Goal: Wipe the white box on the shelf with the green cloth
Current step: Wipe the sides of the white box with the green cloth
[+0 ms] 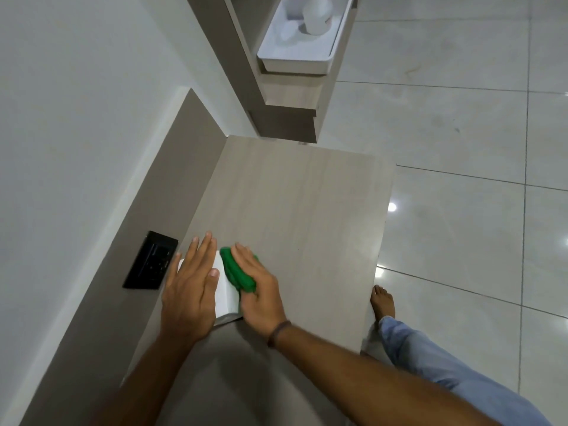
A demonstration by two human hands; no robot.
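A small white box [226,298] stands on the light wooden shelf top [301,216], close to the back panel. My left hand [192,287] lies flat over the box's left side, fingers spread, and hides most of it. My right hand [261,292] presses a folded green cloth [236,272] against the box's right side and top edge. Only a strip of the box shows between the two hands.
A black socket plate [150,261] is set in the back panel left of the box. A white tray [302,38] with a white bottle sits on a lower shelf beyond. Glossy floor tiles [461,118] lie to the right, with my bare foot [382,301] by the shelf's edge.
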